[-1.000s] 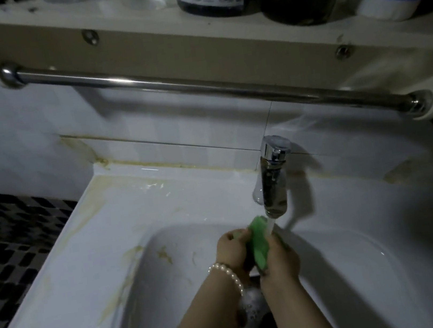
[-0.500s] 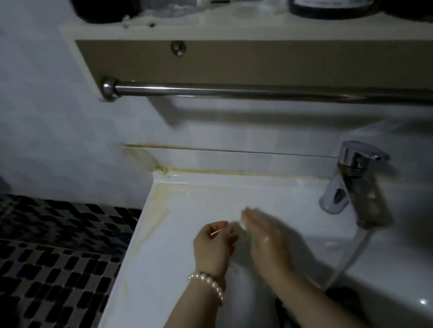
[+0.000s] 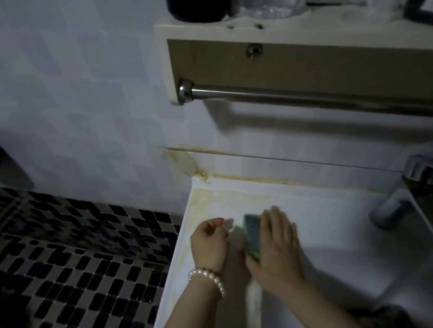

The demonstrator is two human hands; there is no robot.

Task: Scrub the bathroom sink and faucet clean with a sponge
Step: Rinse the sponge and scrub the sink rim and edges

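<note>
The white sink [image 3: 330,219] fills the lower right, with yellow-brown stains along its left rim and back edge. A green sponge [image 3: 252,238] with a darker scrub face lies on the sink's left ledge. My right hand [image 3: 277,247] presses on it with straight fingers, covering its right side. My left hand [image 3: 210,242], with a pearl bracelet on the wrist, sits just left of the sponge with curled fingers. A pale blur at its fingertips is too smeared to identify. The chrome faucet [image 3: 422,192] stands at the right edge, well away from both hands.
A steel towel bar [image 3: 312,99] runs under a beige shelf [image 3: 333,48] carrying a dark container and clear bottles above the sink. The black-and-white mosaic floor [image 3: 69,256] lies to the left, with a dark object at the far left edge.
Both hands left the faucet stream and moved to the sink's left ledge. The sponge, squeezed between both hands a second ago, now lies flat under my right hand. The view swung left.
</note>
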